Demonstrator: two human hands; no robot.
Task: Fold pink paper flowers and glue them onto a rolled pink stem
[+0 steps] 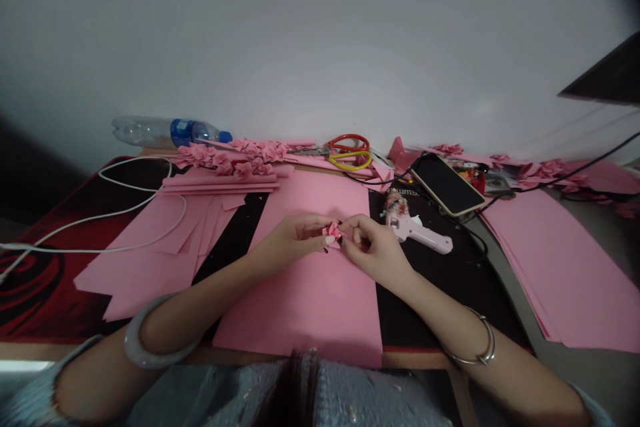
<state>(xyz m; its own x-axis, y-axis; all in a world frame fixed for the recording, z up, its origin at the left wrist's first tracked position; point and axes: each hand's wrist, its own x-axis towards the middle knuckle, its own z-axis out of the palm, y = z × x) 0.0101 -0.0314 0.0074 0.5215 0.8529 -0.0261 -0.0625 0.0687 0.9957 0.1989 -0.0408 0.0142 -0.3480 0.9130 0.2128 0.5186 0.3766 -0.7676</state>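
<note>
Over the middle of the surface point(425, 310), above a large pink sheet point(300, 310), both bare hands meet at one small pink paper flower point(333, 231). Left hand point(287, 239): fingers and thumb closed on the flower from its left side. Right hand point(377, 250): thumb and fingertips pinched together at the flower's right edge, other fingers curled in. Flower sits right between the two sets of fingertips — neither hand is clearly nearer, both touch it. It looks roundish, petals outward, no long axis to speak of; its underside is hidden, so can't tell about any stem. A pale spot by the left thumb, too small to make out.

The sheet's long axis runs away from the person, toward the wall. Just beyond the right hand, a white glue gun point(425, 235) lies on the dark mat, handle slanting toward the near right; right hand is the closer one to it, not touching. Past that, a phone point(450, 183) lying aslant. At the back: scissors point(350, 150) with red and yellow handles, finished-looking flowers point(245, 159) in a heap, a plastic bottle point(150, 130) on its side. More pink paper at both sides — loose sheets point(145, 257) left, a stack point(575, 267) right.
</note>
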